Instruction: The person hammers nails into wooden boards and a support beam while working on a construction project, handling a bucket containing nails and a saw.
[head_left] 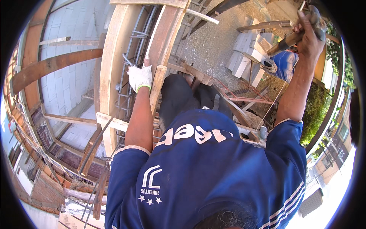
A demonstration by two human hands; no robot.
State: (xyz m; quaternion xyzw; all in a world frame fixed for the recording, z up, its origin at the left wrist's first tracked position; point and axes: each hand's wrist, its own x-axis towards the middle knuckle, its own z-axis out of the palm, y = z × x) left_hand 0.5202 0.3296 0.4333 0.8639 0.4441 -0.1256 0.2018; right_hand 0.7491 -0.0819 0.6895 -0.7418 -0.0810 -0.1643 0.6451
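My left hand (140, 78), in a white knit glove with a green cuff, rests at the edge of a long wooden board (164, 36). One bare fingertip sticks out along the wood; the other fingers curl over the edge, partly hidden. This board forms one side of a narrow wooden form with a steel rebar cage (127, 61) inside. High at the upper right, my bare right hand (309, 42) is raised and closed round a hammer (291, 40). The hammer has a wooden handle with a dark end, and its grey head shows beside the fingers.
Pale blocks (248, 53) are stacked on the gravelly ground (206, 38) below, near a blue bundle (285, 65). Left of the form, brown timbers (57, 66) cross above a light block surface (72, 87). Thin rods (95, 143) slant at lower left.
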